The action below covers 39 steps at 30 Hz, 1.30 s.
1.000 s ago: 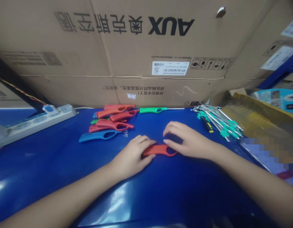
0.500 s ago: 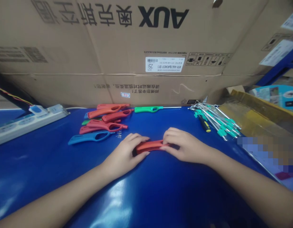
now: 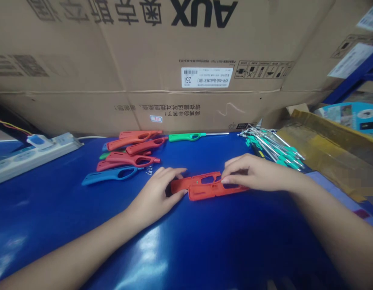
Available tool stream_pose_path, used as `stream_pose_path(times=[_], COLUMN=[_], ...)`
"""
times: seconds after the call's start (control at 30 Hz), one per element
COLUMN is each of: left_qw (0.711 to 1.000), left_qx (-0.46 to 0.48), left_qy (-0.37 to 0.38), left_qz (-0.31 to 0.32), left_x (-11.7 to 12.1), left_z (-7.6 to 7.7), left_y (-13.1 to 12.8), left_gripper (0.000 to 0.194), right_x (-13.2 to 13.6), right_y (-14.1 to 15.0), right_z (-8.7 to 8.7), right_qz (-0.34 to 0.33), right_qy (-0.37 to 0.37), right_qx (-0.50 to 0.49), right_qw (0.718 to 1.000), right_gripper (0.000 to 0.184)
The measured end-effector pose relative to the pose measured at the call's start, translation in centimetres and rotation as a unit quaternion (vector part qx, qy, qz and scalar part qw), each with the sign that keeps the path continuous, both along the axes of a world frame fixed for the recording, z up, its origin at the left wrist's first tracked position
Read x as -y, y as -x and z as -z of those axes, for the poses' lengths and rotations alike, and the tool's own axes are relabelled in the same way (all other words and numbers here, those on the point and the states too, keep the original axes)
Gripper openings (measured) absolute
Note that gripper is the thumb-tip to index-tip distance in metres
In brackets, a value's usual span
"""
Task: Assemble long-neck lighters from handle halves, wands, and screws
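Note:
A red plastic lighter shell lies split into two halves on the blue table (image 3: 204, 241). The far half (image 3: 201, 179) and the near half (image 3: 210, 191) lie side by side, inner sides up. My left hand (image 3: 160, 191) is closed on the left end of the far half, thumb against its tip. My right hand (image 3: 253, 173) comes from the right, its fingertips pinched on the right part of the two halves.
A pile of red, blue and green lighter shells (image 3: 128, 155) lies back left, and a whole green lighter (image 3: 186, 137) sits behind. Metal rods with green ends (image 3: 271, 147) lie back right. A power strip (image 3: 32, 151) sits far left. Large cardboard boxes (image 3: 174, 60) wall the back.
The red shell, shut and held between both hands before, now lies opened into two halves. My right hand has moved right with one half.

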<state>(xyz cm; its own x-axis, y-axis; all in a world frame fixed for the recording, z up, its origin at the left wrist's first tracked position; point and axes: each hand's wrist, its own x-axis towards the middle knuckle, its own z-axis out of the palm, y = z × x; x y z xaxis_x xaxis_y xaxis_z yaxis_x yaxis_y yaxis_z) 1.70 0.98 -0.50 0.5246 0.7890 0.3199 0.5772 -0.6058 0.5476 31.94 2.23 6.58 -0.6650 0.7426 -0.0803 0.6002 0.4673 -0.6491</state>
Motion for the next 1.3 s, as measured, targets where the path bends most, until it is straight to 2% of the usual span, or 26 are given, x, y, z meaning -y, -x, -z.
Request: stream_pose_path(times=[0.1,0.27,0.4,0.53,0.63,0.77,0.93,1.13,1.2,1.3], left_qw=[1.000,0.999,0.999,0.999,0.998,0.994,0.997,0.997,0.997,0.997], left_qx=[0.010,0.031,0.037,0.039,0.020,-0.032,-0.023,-0.003,0.001,0.022], left_qy=[0.009,0.020,0.021,-0.006,-0.039,-0.030,-0.003,-0.008,-0.011,-0.023], left_qz=[0.007,0.002,-0.003,0.007,0.054,0.100,0.077,0.071,0.071,0.068], left_x=[0.0,-0.1,-0.2,0.1,0.5,0.9,0.5,0.0,0.1,0.2], left_z=[0.0,0.1,0.0,-0.5,-1.0,-1.3,-0.8,-0.5,-0.6,-0.8], left_y=[0.0,-0.1,-0.1,-0.2,-0.4,-0.5,-0.3,-0.2,-0.2,-0.3], left_gripper=[0.040,0.039,0.035,0.027,0.020,0.028,0.027,0.023,0.023,0.026], right_x=[0.4,0.4,0.3,0.4,0.5,0.6,1.7,2.0,1.2,-0.3], right_y=[0.8,1.8,1.8,1.8,1.7,1.5,1.2,-0.1,-1.4,-4.1], right_z=[0.9,2.7,3.1,3.0,2.9,2.4,1.5,0.7,0.4,-0.2], right_qz=[-0.049,0.007,0.004,-0.003,-0.012,-0.020,0.001,0.007,0.035,0.130], right_qy=[0.016,-0.088,-0.114,-0.117,-0.120,-0.146,-0.168,-0.129,-0.153,-0.211], right_qx=[0.024,0.050,0.055,0.058,0.067,0.108,0.201,0.162,0.151,0.138], right_qw=[0.998,0.995,0.992,0.991,0.990,0.983,0.965,0.978,0.976,0.959], right_gripper=[0.018,0.011,0.015,0.015,0.011,0.009,0.016,0.027,0.027,0.026])
